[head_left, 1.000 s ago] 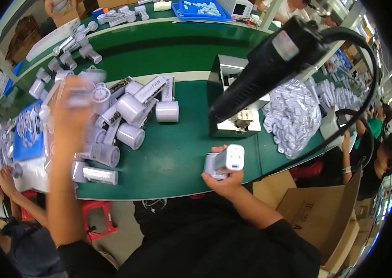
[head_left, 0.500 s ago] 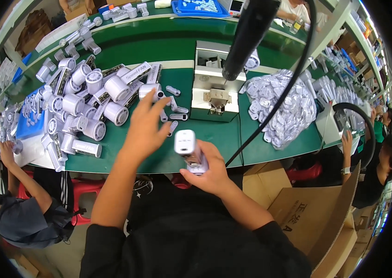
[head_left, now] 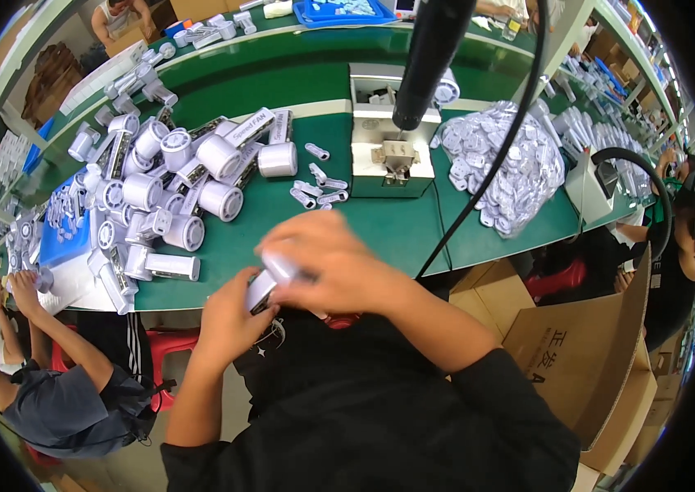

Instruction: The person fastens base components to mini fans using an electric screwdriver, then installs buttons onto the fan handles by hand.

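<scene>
from afar i see the white device (head_left: 260, 290) by the green table's (head_left: 397, 242) near edge, long axis apparently slanting up-right from my left hand (head_left: 228, 321), clamped on it, to my right hand (head_left: 327, 262), grip too blurred to tell.

Flat green bench (head_left: 397, 225) in front. On it, left to right: blue plastic tray (head_left: 63, 248), heap of white cylinder-headed plastic housings (head_left: 144, 190), small white oval plastic pieces (head_left: 333, 197), boxy metal machine (head_left: 401, 152), clear plastic bag of flat white parts (head_left: 505, 168). Black cylindrical tool (head_left: 429, 53) over machine. Open brown cardboard box (head_left: 585, 353) at right, this side of bench. White plastic unit (head_left: 260, 289) at near edge.
</scene>
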`<state>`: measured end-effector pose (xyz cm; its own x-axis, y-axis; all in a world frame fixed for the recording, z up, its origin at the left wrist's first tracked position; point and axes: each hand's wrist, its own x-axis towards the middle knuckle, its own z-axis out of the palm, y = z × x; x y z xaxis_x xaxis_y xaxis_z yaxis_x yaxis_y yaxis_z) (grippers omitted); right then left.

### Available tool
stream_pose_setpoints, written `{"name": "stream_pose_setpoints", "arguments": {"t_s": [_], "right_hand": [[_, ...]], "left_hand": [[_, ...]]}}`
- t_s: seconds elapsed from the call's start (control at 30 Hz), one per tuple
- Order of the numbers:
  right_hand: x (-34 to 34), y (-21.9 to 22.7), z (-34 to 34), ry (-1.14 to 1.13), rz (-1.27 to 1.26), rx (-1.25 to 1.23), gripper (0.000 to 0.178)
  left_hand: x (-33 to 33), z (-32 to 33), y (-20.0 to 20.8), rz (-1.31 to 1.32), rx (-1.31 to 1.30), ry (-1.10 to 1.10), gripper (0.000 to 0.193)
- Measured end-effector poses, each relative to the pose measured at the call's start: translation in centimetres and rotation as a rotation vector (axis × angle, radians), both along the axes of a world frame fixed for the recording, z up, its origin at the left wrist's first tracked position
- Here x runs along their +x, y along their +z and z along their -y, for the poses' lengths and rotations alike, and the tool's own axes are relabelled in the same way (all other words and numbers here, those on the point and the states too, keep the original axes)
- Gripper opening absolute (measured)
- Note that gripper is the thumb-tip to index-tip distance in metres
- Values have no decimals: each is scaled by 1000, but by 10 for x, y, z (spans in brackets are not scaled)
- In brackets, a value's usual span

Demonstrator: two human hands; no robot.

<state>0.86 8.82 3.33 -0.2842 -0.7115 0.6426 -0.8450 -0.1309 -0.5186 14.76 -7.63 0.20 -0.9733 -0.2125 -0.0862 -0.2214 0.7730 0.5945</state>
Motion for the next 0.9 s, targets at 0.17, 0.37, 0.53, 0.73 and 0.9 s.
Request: {"name": "stream_pose_setpoints", "arguments": {"t_s": [0.17, 0.37, 0.53, 0.73, 0.9], "right_hand": [[-26, -60, -9, -460, -55, 243, 21], [-28, -83, 3, -459, 23, 257, 10], [-31, -81, 5, -470, 85, 296, 9], [-28, -71, 1, -578, 78, 407, 15], [-31, -66, -1, -649, 47, 452, 20]], "left_hand": [[4, -5, -33, -366, 1144, 282, 46], [-65, -5, -46, -436, 1197, 169, 36], [-68, -3, -50, -395, 1188, 175, 35], [-62, -1, -55, -406, 1097, 183, 55], [-58, -1, -57, -417, 1117, 232, 57]]}}
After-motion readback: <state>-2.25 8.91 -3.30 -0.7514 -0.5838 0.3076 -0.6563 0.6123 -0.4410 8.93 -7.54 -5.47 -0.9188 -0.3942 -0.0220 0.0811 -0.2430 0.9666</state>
